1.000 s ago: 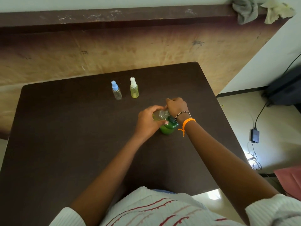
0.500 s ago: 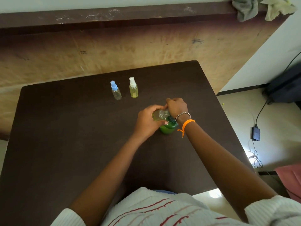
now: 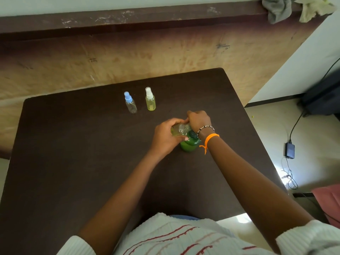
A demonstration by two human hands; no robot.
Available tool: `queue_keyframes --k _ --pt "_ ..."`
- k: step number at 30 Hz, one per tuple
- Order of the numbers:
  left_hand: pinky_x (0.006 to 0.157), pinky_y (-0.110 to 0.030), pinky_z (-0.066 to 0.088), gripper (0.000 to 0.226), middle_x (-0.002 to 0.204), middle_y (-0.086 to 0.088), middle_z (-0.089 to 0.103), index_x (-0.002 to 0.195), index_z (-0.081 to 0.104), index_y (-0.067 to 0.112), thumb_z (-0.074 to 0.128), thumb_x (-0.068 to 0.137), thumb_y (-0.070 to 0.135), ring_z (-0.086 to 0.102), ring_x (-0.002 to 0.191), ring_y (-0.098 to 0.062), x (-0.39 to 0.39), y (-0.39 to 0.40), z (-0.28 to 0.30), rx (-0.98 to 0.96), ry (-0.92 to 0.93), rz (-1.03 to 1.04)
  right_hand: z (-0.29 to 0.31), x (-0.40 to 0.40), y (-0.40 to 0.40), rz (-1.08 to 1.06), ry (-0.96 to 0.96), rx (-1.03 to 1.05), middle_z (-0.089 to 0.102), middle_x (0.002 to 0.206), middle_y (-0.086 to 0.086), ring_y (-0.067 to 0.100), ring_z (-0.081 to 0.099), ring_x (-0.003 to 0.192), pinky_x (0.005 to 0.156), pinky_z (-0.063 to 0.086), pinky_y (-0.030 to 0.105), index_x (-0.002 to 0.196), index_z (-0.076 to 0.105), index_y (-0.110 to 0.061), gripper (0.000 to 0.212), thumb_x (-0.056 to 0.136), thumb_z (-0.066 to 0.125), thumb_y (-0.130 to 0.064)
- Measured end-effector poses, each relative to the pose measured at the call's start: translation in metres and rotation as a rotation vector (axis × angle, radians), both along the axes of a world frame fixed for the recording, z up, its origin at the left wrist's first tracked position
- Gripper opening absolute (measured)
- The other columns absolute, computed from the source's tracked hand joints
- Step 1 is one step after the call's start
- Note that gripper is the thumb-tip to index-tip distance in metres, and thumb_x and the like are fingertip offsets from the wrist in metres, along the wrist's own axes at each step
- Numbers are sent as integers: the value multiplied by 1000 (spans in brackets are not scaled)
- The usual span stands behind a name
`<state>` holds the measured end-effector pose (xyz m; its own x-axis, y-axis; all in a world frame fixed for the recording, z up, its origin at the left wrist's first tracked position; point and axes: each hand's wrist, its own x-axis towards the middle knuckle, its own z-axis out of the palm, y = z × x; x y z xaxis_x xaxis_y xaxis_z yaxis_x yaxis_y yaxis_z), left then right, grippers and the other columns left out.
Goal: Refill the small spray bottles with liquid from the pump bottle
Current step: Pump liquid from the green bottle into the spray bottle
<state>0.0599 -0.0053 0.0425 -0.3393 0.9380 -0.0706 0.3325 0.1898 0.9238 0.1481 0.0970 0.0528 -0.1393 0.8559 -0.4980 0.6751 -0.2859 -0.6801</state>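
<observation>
I have my left hand (image 3: pixel 165 138) wrapped round a small clear plastic spray bottle body (image 3: pixel 179 130), holding it on its side above the green plastic pump bottle (image 3: pixel 189 145), which stands on the dark brown table (image 3: pixel 73 153) a little right of centre. A shallow pool of yellowish liquid shows inside the small body. My right hand (image 3: pixel 198 120) is curled at the neck end of that small bottle, just above the pump bottle's dark top; I cannot tell what its fingers pinch, since the hand hides it, nor whether a spray head is on.

Farther off, towards the far edge, two more bottles stand upright and just beside each other: a clear bottle with a blue spray cap (image 3: pixel 130 103) on the left, which looks empty, and a bottle with a white spray cap (image 3: pixel 150 101) on the right, tinted yellow-green all the way up.

My judgement: one bottle is filled and capped, the one in my hands is partway, and the blue-capped one is still to do.

No brand, label or writing is readable on any bottle.
</observation>
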Motion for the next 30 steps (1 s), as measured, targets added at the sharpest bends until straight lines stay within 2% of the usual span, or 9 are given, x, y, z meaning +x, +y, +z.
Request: queue_keyframes --k 5,9,11,14,16,22,24,27,30 --pt "86 -29 51 51 99 6 68 102 66 25 82 58 7 64 95 -11 2 0 3 5 -19 16 2 -1 2 26 -16 -30 66 103 16 31 57 87 74 40 30 97 71 -4 35 86 49 -29" --pt "84 -29 52 50 99 6 69 103 67 25 82 58 9 65 93 -9 1 -1 4 12 -14 13 10 -3 7 69 42 -150 58 72 5 23 51 69 68 38 30 62 60 -11 31 90 52 -23" --pt "85 -30 52 50 99 6 70 104 68 24 82 58 9 65 93 -9 1 -1 4 10 -16 10 10 -2 6 59 45 -139 59 75 7 24 52 72 70 38 30 60 59 -14 33 90 51 -22" --pt "87 -33 52 49 101 4 70 104 68 22 81 59 8 65 94 -11 1 -1 3 6 -18 12 4 0 3 8 19 -63 67 97 15 28 55 82 72 39 30 83 72 -7 31 87 49 -27" --pt "86 -34 52 49 100 2 70 104 68 20 82 58 8 65 93 -13 1 -1 2 -6 -11 11 3 0 1 -7 -7 -38 67 107 16 31 59 88 74 42 31 101 71 -5 39 84 47 -32" --pt "85 -31 51 48 101 3 69 104 68 20 82 59 9 64 94 -13 2 -1 1 -14 18 13 0 0 -2 4 -30 -6 67 110 15 33 61 95 77 44 32 107 69 -6 46 80 46 -36" --pt "85 -27 50 48 102 3 69 105 68 20 82 60 9 64 95 -12 2 -2 2 -7 28 8 3 -1 0 29 -22 -36 67 104 14 30 58 87 73 41 31 99 70 -6 38 84 47 -32" --pt "81 -20 48 48 100 5 68 106 68 20 81 61 9 63 93 -9 1 -2 6 15 25 6 7 -3 6 62 16 -120 62 79 9 26 53 77 71 39 31 66 65 -12 29 88 51 -25" --pt "81 -18 48 49 100 6 68 106 68 21 81 61 8 63 92 -8 2 -3 7 18 3 7 6 -2 7 45 19 -115 62 83 10 27 53 78 67 39 30 73 68 -10 28 89 51 -24"
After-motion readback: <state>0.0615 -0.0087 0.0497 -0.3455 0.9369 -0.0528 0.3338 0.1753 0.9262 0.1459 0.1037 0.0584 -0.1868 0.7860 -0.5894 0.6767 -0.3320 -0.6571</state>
